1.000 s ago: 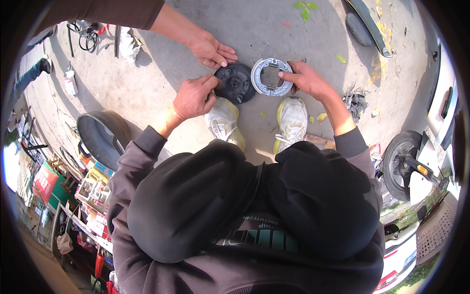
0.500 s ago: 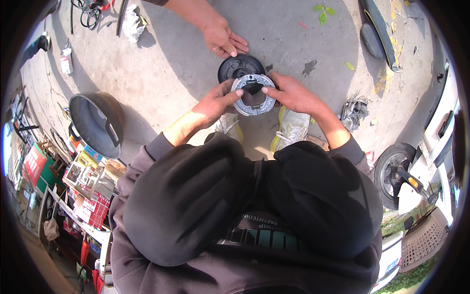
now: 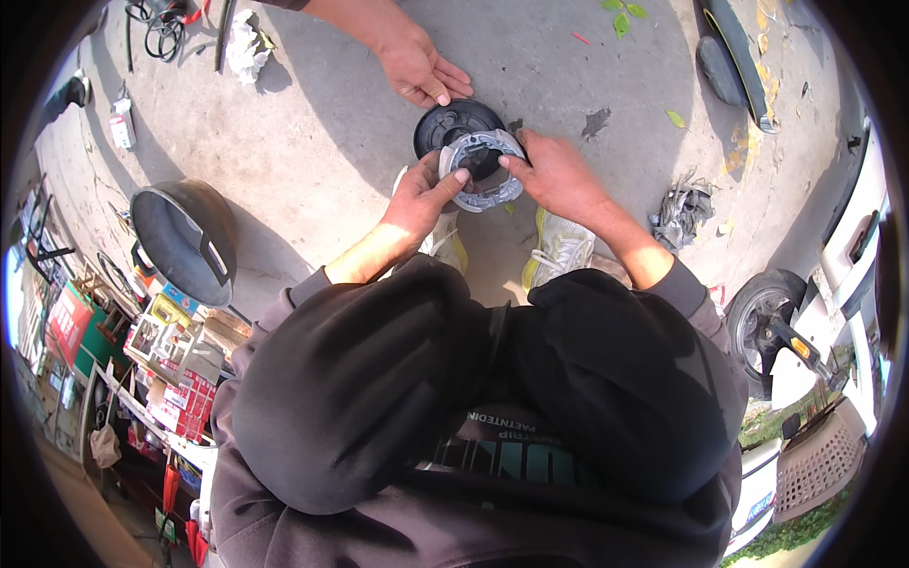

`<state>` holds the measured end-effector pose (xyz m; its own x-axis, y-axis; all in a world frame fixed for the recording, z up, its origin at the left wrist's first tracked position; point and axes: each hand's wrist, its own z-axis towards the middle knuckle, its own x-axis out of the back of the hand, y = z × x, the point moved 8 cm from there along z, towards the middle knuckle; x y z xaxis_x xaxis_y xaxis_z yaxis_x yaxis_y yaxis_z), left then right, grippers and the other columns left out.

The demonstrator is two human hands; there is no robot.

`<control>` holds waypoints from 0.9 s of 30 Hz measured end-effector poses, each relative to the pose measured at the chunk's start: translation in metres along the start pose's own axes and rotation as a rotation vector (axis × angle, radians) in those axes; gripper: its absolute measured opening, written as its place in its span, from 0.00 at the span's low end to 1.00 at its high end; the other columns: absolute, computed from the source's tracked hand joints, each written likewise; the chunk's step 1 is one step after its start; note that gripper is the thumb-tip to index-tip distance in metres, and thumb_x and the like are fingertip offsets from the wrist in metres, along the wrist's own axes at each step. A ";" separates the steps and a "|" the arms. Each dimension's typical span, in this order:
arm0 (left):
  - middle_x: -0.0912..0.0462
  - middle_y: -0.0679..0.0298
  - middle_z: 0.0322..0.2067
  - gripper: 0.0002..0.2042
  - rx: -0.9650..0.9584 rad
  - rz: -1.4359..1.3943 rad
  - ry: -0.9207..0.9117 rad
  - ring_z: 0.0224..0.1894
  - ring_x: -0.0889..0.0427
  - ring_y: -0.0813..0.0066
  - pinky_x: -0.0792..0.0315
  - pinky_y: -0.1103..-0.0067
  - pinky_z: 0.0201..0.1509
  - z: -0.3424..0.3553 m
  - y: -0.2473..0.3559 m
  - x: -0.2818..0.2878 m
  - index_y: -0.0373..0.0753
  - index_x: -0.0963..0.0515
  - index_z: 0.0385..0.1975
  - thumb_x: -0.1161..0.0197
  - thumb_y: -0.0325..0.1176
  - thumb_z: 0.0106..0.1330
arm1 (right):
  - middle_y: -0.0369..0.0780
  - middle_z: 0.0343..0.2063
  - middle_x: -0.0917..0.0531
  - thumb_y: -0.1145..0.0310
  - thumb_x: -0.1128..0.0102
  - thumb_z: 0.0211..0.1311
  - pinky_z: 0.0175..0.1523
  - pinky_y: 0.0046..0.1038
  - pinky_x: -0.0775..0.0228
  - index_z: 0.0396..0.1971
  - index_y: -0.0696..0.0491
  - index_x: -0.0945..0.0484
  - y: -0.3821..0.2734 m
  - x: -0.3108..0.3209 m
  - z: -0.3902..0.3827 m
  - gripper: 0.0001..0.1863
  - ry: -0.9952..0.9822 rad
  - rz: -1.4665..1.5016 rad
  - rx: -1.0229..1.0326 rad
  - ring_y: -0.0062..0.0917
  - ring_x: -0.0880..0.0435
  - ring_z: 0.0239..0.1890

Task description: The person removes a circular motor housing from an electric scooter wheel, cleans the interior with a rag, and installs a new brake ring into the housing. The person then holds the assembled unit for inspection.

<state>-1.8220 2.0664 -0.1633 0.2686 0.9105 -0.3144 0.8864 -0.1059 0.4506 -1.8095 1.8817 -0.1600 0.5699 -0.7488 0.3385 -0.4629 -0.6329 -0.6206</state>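
Between my two hands is a pair of silver brake shoes [image 3: 485, 200] set together as a ring. Fingers of my left hand [image 3: 418, 202] close around its left side, thumb on the inner edge. My right hand [image 3: 566, 178] grips the upper right side, its thumb also at the inner edge. The ring is tilted and overlaps the near part of a round black brake backing plate [image 3: 438, 125]. Another person's hand [image 3: 414, 68] holds that plate at its far edge. Whether ring and plate touch, I cannot tell.
My shoes [image 3: 559, 256] stand on the concrete just below the ring. A large dark metal pot [image 3: 180, 241] lies tipped to the left, near a cluttered shelf [image 3: 180, 350]. At right are crumpled dark plastic [image 3: 684, 210] and a wheel [image 3: 762, 327].
The brake shoe ring has moved slightly up and left and is tilted more. The backing plate and the other person's hand have shifted slightly left and up in view.
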 end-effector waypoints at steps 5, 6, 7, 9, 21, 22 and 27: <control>0.18 0.60 0.49 0.20 -0.069 0.399 0.142 0.49 0.19 0.78 0.23 0.78 0.52 0.005 0.016 0.000 0.29 0.30 0.61 0.38 0.34 0.76 | 0.58 0.31 0.15 0.61 0.38 0.69 0.45 0.52 0.24 0.40 0.66 0.22 -0.017 -0.005 0.013 0.19 0.074 -0.114 -0.033 0.56 0.14 0.40; 0.16 0.53 0.43 0.20 -0.194 0.484 0.200 0.44 0.19 0.73 0.24 0.75 0.50 -0.002 0.021 -0.011 0.24 0.27 0.53 0.37 0.35 0.72 | 0.58 0.31 0.15 0.61 0.37 0.69 0.45 0.51 0.24 0.40 0.66 0.22 -0.016 -0.007 0.015 0.19 0.074 -0.112 -0.025 0.56 0.14 0.40; 0.16 0.52 0.43 0.20 -0.178 0.384 0.178 0.44 0.19 0.73 0.24 0.75 0.50 0.001 0.021 -0.013 0.24 0.27 0.53 0.37 0.35 0.72 | 0.58 0.31 0.15 0.60 0.37 0.69 0.45 0.51 0.24 0.40 0.66 0.22 -0.015 -0.009 0.016 0.19 0.072 -0.111 -0.021 0.56 0.14 0.40; 0.16 0.52 0.43 0.20 -0.143 0.184 0.138 0.44 0.19 0.73 0.24 0.75 0.51 0.006 0.020 -0.014 0.24 0.27 0.52 0.36 0.36 0.72 | 0.58 0.32 0.14 0.60 0.37 0.68 0.46 0.50 0.24 0.40 0.66 0.22 -0.004 -0.007 0.019 0.19 0.055 0.022 -0.028 0.56 0.14 0.41; 0.16 0.54 0.35 0.19 -0.094 0.294 0.190 0.38 0.20 0.74 0.24 0.73 0.45 0.018 0.002 0.008 0.25 0.24 0.47 0.35 0.40 0.71 | 0.59 0.36 0.14 0.64 0.33 0.65 0.50 0.50 0.22 0.43 0.66 0.25 -0.014 -0.007 0.037 0.19 0.074 -0.013 -0.093 0.57 0.14 0.44; 0.15 0.55 0.35 0.20 -0.108 0.291 0.192 0.38 0.20 0.74 0.24 0.73 0.45 0.019 0.002 0.009 0.25 0.24 0.47 0.35 0.40 0.71 | 0.59 0.36 0.14 0.64 0.32 0.65 0.50 0.50 0.22 0.43 0.66 0.25 -0.017 -0.006 0.036 0.19 0.079 -0.015 -0.086 0.57 0.14 0.44; 0.15 0.55 0.35 0.20 -0.141 0.306 0.201 0.38 0.19 0.74 0.23 0.73 0.44 0.017 0.006 0.010 0.26 0.24 0.47 0.34 0.40 0.71 | 0.58 0.37 0.14 0.66 0.30 0.62 0.49 0.49 0.21 0.42 0.65 0.23 -0.024 -0.007 0.034 0.18 0.150 -0.058 -0.030 0.55 0.14 0.43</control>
<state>-1.8078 2.0687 -0.1779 0.4208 0.9070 0.0163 0.7125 -0.3416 0.6129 -1.7795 1.9091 -0.1718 0.4896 -0.7305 0.4762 -0.4534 -0.6797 -0.5765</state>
